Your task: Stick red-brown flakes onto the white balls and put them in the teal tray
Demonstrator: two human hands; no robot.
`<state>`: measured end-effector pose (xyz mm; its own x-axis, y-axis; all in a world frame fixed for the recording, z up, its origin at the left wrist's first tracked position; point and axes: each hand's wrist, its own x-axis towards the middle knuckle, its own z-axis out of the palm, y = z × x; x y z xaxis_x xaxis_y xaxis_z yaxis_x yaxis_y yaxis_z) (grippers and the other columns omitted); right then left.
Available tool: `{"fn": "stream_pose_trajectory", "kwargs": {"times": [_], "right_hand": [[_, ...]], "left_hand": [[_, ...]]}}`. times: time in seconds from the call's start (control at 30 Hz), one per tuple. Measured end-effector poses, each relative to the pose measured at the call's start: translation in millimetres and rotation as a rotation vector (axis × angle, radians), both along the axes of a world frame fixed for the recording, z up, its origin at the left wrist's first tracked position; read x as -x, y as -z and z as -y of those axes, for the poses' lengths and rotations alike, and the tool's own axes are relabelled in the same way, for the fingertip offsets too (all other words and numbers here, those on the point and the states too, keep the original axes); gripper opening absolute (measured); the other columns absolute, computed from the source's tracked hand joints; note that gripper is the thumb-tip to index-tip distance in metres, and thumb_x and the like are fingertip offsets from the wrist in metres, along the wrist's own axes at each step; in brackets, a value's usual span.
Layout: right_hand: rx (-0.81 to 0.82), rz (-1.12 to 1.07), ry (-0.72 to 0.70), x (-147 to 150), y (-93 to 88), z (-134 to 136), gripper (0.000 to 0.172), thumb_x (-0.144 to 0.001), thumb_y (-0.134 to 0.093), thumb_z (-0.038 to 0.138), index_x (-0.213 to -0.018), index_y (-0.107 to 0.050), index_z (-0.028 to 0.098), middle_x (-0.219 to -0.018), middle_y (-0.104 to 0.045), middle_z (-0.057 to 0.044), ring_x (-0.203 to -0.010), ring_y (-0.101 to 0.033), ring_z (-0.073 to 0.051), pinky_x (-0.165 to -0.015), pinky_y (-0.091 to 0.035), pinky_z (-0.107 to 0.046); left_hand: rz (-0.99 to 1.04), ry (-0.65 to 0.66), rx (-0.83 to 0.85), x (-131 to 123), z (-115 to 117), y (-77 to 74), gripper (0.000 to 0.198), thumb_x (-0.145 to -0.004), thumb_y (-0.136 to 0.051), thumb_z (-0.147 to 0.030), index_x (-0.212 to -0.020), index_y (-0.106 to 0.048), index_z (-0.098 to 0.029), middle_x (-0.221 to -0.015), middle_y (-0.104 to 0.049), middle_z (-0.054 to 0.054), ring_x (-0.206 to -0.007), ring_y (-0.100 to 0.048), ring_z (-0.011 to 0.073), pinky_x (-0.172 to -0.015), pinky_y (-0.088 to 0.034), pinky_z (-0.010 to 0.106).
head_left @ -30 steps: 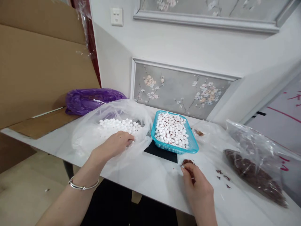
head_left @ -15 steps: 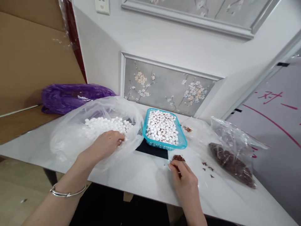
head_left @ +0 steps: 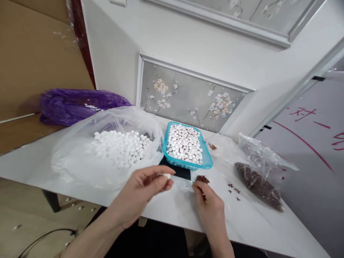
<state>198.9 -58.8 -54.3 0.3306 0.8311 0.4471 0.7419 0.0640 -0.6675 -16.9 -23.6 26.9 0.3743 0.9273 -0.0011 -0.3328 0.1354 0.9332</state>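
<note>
Between the thumb and fingers of my left hand (head_left: pixel 149 184) is a small white ball (head_left: pixel 167 176), held above the table's front part. My right hand (head_left: pixel 208 200) is closed in a pinch at the near edge of a small pile of reddish-brown bits (head_left: pixel 202 178); whatever its fingertips hold is too small to make out. Behind my left hand, a clear plastic bag (head_left: pixel 70 157) lies open with many white balls (head_left: pixel 120 147) in it. A blue plastic basket (head_left: pixel 206 157) behind the pile is filled with white balls that have brown bits among them.
On the right stands a clear zip bag (head_left: pixel 259 182) of dark brown pieces, with several loose brown pieces (head_left: pixel 237 190) beside it. A purple plastic bag (head_left: pixel 80 105) lies at the back left. Under the basket is a black patch (head_left: pixel 178 172). White balls lie on the floor.
My left hand has left the clear bag and moved right and nearer, now with a white ball in its fingers. My right hand stays in a pinch by the brown pile.
</note>
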Motion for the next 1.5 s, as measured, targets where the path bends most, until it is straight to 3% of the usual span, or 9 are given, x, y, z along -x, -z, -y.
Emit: {"fn": "stream_pose_trajectory", "kwargs": {"times": [0.1,0.17,0.23,0.33,0.4,0.47,0.73,1.5], "right_hand": [[0.01,-0.037,-0.027,12.1,-7.3,3.2,0.018,-0.087,-0.05,0.03,-0.081,-0.064,0.021,-0.075,-0.067,-0.001,-0.064,-0.062,-0.015,-0.064,-0.048,-0.025],[0.025,-0.103,-0.068,24.5,-12.5,7.2,0.02,-0.09,-0.048,0.032,-0.082,-0.062,0.021,-0.067,-0.063,0.002,-0.057,-0.058,-0.012,-0.057,-0.047,-0.023],[0.02,-0.321,-0.166,38.0,-17.5,10.5,0.02,-0.091,-0.049,0.033,-0.08,-0.06,0.021,-0.062,-0.057,0.003,-0.058,-0.055,-0.011,-0.058,-0.046,-0.022],[-0.016,-0.553,-0.241,55.2,-23.4,10.9,0.013,-0.09,-0.053,0.03,-0.087,-0.06,0.021,-0.064,-0.057,0.004,-0.061,-0.055,-0.011,-0.062,-0.047,-0.022],[-0.039,-0.636,-0.271,62.6,-25.9,8.5,0.01,-0.09,-0.054,0.028,-0.088,-0.06,0.021,-0.065,-0.058,0.004,-0.061,-0.056,-0.01,-0.062,-0.047,-0.022],[-0.05,-0.679,-0.303,67.6,-27.6,5.9,0.01,-0.09,-0.053,0.027,-0.085,-0.06,0.021,-0.064,-0.058,0.004,-0.06,-0.055,-0.01,-0.062,-0.047,-0.023],[-0.166,-0.607,-0.316,79.7,-30.4,6.7,0.011,-0.091,-0.051,0.02,-0.081,-0.056,0.021,-0.078,-0.053,0.003,-0.069,-0.052,-0.009,-0.063,-0.045,-0.021],[-0.14,-0.372,-0.256,82.9,-29.3,9.9,0.014,-0.093,-0.046,0.015,-0.082,-0.052,0.022,-0.082,-0.052,0.001,-0.076,-0.052,-0.013,-0.069,-0.042,-0.026]], "left_hand": [[0.166,0.135,0.286,-16.4,4.2,21.1,0.016,-0.078,-0.071,-0.025,-0.09,-0.075,-0.014,-0.083,-0.07,0.004,-0.078,-0.063,0.0107,-0.081,-0.05,0.019],[0.243,0.135,0.396,-20.7,1.3,33.2,0.014,-0.075,-0.074,-0.02,-0.087,-0.075,-0.013,-0.086,-0.069,0.005,-0.077,-0.063,0.0093,-0.078,-0.051,0.017],[0.307,0.125,0.462,-20.8,-2.6,42.5,0.016,-0.072,-0.077,-0.016,-0.088,-0.074,-0.013,-0.085,-0.068,0.004,-0.073,-0.062,0.0077,-0.074,-0.051,0.016],[0.371,0.132,0.486,-18.3,-6.1,50.2,0.019,-0.074,-0.075,-0.016,-0.093,-0.072,-0.014,-0.079,-0.064,0.001,-0.067,-0.059,0.006,-0.069,-0.05,0.015],[0.39,0.169,0.44,-17.4,-6.6,51.9,0.009,-0.08,-0.07,-0.02,-0.086,-0.07,-0.013,-0.074,-0.06,0.0,-0.066,-0.057,0.0066,-0.066,-0.049,0.015],[0.402,0.222,0.373,-17.7,-6.3,52.2,0.015,-0.086,-0.062,-0.025,-0.078,-0.067,-0.013,-0.07,-0.057,0.0,-0.066,-0.056,0.0084,-0.065,-0.048,0.017],[0.413,0.218,0.345,-21.4,-5.2,54.6,0.02,-0.088,-0.06,-0.025,-0.074,-0.064,-0.012,-0.073,-0.056,-0.001,-0.066,-0.051,0.007,-0.067,-0.046,0.018],[0.351,0.063,0.4,-21.8,-2.7,55.9,0.011,-0.069,-0.08,-0.022,-0.076,-0.075,-0.015,-0.073,-0.068,-0.001,-0.067,-0.059,0.0073,-0.07,-0.049,0.016]]}}
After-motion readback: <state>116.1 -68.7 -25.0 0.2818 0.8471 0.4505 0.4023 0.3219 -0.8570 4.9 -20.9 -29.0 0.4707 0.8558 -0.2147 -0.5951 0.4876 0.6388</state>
